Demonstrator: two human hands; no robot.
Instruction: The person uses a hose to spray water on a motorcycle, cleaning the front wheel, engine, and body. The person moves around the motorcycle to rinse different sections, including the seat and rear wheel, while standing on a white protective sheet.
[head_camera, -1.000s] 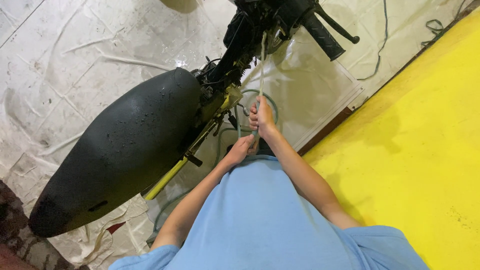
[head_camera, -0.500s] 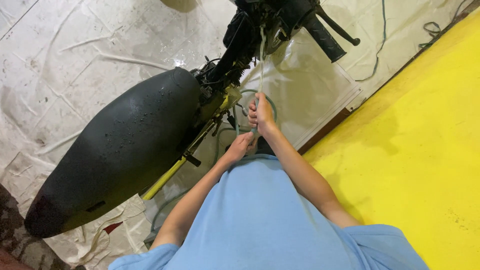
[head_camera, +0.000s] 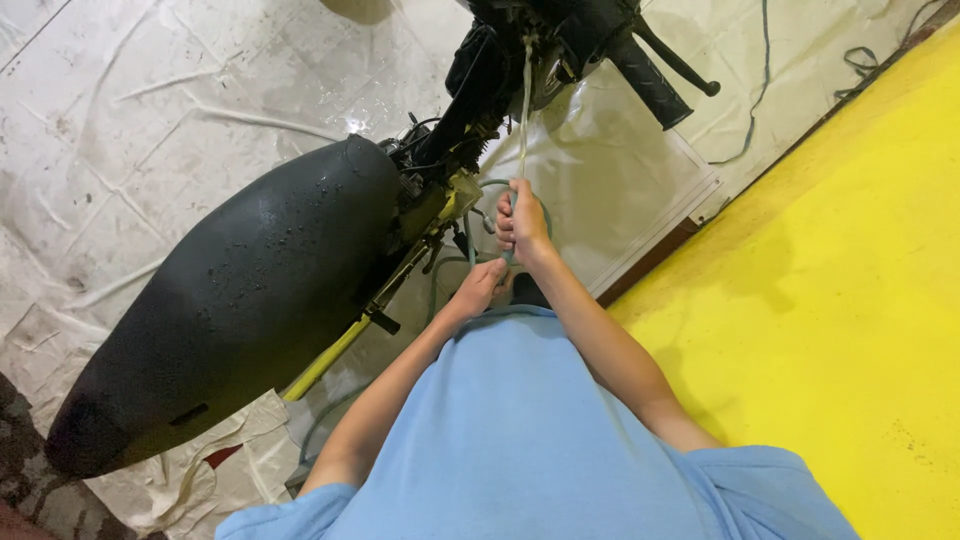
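One head-worn camera looks steeply down from above the person's chest, fairly near, over the motorcycle seat (head_camera: 240, 300) and the floor sheet (head_camera: 150, 120).

Pretty cramped left of the hose (head_camera: 522, 110): the black seat (head_camera: 240, 300), yellow frame (head_camera: 330, 355) and handlebar grip (head_camera: 640, 75) crowded in. Yellow floor (head_camera: 850, 300) lay open on the right.

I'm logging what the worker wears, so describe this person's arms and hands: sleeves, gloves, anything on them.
Both arms are bare from the short sleeves of a light blue T-shirt down. The left hand and right hand wear no gloves. No watch, ring or bracelet shows. The fingers are bare too.
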